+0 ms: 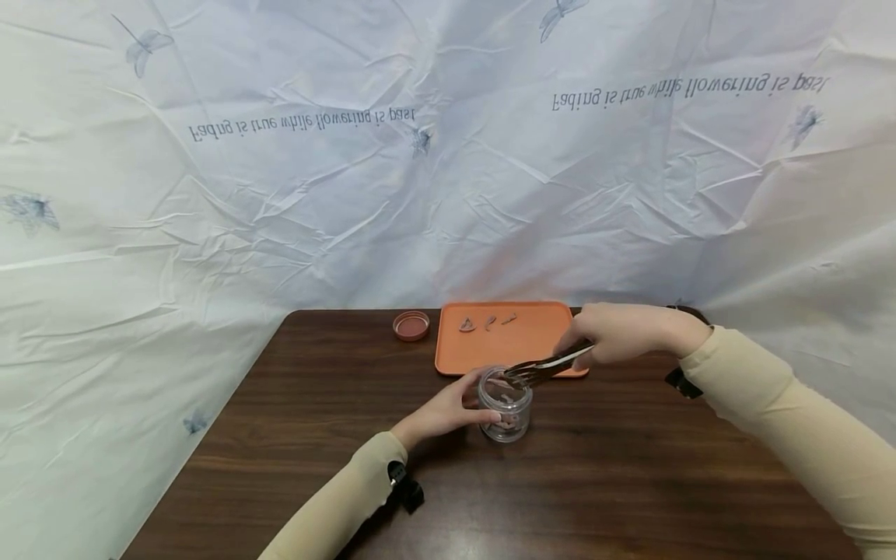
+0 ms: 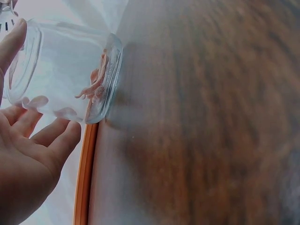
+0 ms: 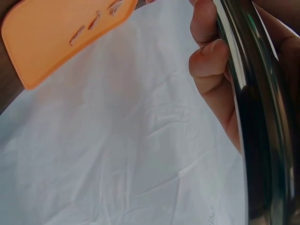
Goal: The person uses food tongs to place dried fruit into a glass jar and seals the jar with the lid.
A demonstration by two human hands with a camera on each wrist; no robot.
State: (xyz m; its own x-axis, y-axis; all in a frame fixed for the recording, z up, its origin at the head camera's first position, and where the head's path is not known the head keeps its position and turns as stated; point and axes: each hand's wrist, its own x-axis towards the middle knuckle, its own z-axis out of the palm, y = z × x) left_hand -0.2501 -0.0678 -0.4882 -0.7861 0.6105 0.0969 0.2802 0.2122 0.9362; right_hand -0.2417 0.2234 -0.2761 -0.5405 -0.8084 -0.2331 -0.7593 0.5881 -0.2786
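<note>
A clear glass jar (image 1: 514, 424) without a lid stands on the dark wooden table, and my left hand (image 1: 442, 410) grips it from the left side with thumb and fingers. Small pinkish pieces (image 2: 97, 83) lie at the bottom of the jar in the left wrist view. My right hand (image 1: 619, 333) holds metal tongs (image 1: 563, 360), whose pronged ends are at the jar's mouth. Whether the tongs hold a piece cannot be told. Behind the jar, several small pinkish-brown pieces (image 1: 467, 325) lie in a row on an orange tray (image 1: 504, 352).
A round reddish lid (image 1: 411, 327) rests left of the tray near the table's (image 1: 336, 397) far edge. A white printed cloth (image 1: 448, 194) hangs behind the table.
</note>
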